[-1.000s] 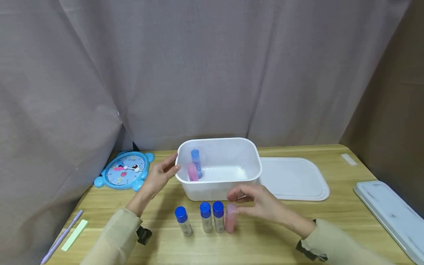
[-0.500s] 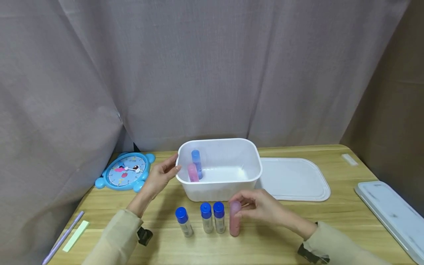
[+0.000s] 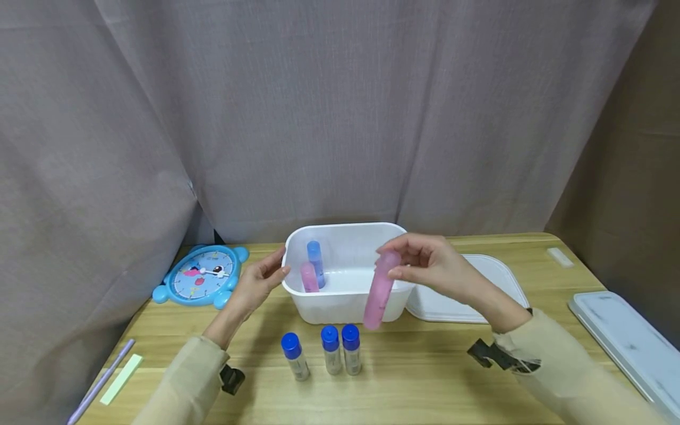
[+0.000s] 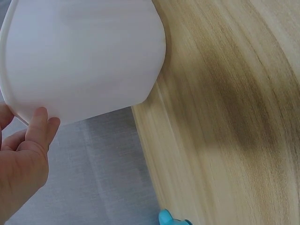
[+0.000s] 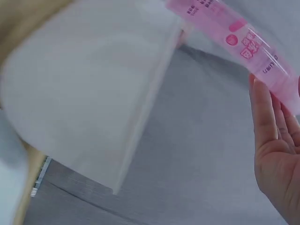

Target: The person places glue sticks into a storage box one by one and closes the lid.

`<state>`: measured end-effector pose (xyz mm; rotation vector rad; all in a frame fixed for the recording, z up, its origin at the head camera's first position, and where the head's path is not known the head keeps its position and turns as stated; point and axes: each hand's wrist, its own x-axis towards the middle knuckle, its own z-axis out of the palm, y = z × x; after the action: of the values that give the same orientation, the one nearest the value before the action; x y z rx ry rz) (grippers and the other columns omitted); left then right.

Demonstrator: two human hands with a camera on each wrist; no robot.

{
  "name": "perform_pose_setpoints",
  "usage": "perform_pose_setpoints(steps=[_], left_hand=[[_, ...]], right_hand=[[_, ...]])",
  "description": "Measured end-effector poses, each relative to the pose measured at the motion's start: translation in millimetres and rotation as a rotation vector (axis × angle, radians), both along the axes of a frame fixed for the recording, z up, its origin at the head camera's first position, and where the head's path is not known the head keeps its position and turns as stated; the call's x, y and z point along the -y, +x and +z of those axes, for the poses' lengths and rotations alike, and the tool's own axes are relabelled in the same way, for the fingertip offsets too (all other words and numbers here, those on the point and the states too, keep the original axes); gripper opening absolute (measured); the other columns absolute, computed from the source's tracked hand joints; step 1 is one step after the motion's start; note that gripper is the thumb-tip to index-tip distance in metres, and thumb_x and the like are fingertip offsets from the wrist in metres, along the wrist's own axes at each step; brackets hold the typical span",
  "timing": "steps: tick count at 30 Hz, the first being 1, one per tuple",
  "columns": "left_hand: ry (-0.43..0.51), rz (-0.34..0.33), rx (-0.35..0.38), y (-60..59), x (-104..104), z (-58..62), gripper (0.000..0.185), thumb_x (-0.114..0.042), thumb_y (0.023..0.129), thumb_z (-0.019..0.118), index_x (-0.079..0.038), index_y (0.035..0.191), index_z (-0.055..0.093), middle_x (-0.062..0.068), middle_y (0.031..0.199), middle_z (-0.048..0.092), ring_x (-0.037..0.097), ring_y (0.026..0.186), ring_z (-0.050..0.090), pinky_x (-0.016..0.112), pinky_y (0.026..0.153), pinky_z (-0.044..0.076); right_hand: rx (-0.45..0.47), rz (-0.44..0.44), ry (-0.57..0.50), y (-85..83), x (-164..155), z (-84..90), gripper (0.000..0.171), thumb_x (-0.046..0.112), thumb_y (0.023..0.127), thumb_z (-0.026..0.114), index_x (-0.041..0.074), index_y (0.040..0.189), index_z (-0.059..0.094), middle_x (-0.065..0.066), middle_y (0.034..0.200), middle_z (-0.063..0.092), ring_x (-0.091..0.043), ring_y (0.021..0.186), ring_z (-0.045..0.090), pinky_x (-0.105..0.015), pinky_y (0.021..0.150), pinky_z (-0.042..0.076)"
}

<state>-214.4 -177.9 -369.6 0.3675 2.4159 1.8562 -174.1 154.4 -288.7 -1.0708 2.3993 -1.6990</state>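
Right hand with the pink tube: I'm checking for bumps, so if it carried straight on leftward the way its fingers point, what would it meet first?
Probably nothing at once: the right hand pinches the pink tube above the white tub. Further left stand two glue sticks, though depth is unclear.

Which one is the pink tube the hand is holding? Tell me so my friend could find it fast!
Find the white tub in the middle of the table. At its front right corner, the right hand pinches the pink tube by its top, so it hangs tilted in the air. The other pink tube stands inside the tub, and the three blue-capped tubes stand on the table.
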Motion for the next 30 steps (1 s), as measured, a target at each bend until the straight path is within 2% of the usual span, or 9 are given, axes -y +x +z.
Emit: perform_pose_setpoints(steps=[3,6,10,15,18,23,30], left_hand=[[0.001,0.001,0.001,-0.3,0.5,0.1,0.054,-0.008,0.096,0.053,0.003,0.144,0.031,0.024,0.143,0.039,0.035,0.131,0.041,0.037,0.103,0.041],[0.000,0.004,0.005,-0.6,1.1,0.0,0.054,-0.008,0.096,0.053,0.002,0.144,0.031,0.024,0.143,0.039,0.034,0.131,0.040,0.037,0.103,0.041],[-0.004,0.008,0.010,-1.2,1.7,-0.6,0.054,-0.009,0.096,0.053,0.002,0.144,0.031,0.023,0.144,0.039,0.034,0.131,0.041,0.037,0.103,0.041],[-0.005,0.012,0.010,-0.8,0.7,-1.6,0.054,-0.009,0.096,0.054,0.001,0.144,0.032,0.022,0.143,0.040,0.034,0.130,0.042,0.037,0.103,0.042],[-0.003,0.013,0.011,-0.2,-0.1,-2.0,0.054,-0.009,0.096,0.054,0.001,0.144,0.032,0.022,0.143,0.041,0.033,0.130,0.042,0.037,0.103,0.042],[-0.003,0.023,0.010,0.1,0.0,-2.0,0.054,-0.010,0.096,0.055,0.000,0.144,0.033,0.022,0.142,0.042,0.033,0.130,0.042,0.037,0.102,0.042],[-0.008,0.018,0.005,-0.6,1.3,-1.4,0.054,-0.010,0.096,0.054,0.000,0.144,0.033,0.023,0.142,0.041,0.034,0.130,0.042,0.037,0.102,0.042]], right_hand=[[0.008,-0.059,-0.065,-14.3,4.4,10.8,0.031,0.002,0.085,0.068,-0.007,0.113,0.059,0.008,0.096,0.069,-0.008,0.079,0.063,-0.023,0.070,0.057],[0.051,-0.143,-0.102,-31.9,13.3,11.9,0.031,0.004,0.085,0.068,-0.007,0.114,0.059,0.004,0.093,0.068,-0.008,0.079,0.064,-0.025,0.073,0.058],[0.079,-0.249,-0.064,-57.5,31.6,-0.9,0.030,0.006,0.086,0.068,-0.005,0.113,0.060,-0.007,0.095,0.066,-0.008,0.080,0.064,-0.022,0.075,0.057],[0.077,-0.300,0.050,-81.2,56.9,-25.2,0.028,0.003,0.086,0.067,-0.005,0.112,0.061,-0.020,0.105,0.065,-0.022,0.092,0.065,-0.027,0.081,0.057],[0.096,-0.301,0.119,-88.0,70.2,-37.4,0.027,0.001,0.085,0.067,-0.006,0.110,0.061,-0.021,0.104,0.066,-0.030,0.096,0.064,-0.032,0.083,0.057],[0.089,-0.288,0.231,-93.3,84.9,-50.7,0.026,-0.001,0.083,0.067,-0.007,0.108,0.063,-0.021,0.102,0.067,-0.032,0.098,0.064,-0.035,0.085,0.056],[0.041,-0.288,0.296,-97.8,91.2,-59.6,0.026,-0.004,0.079,0.068,-0.008,0.104,0.064,-0.020,0.097,0.068,-0.031,0.095,0.065,-0.034,0.085,0.055]])
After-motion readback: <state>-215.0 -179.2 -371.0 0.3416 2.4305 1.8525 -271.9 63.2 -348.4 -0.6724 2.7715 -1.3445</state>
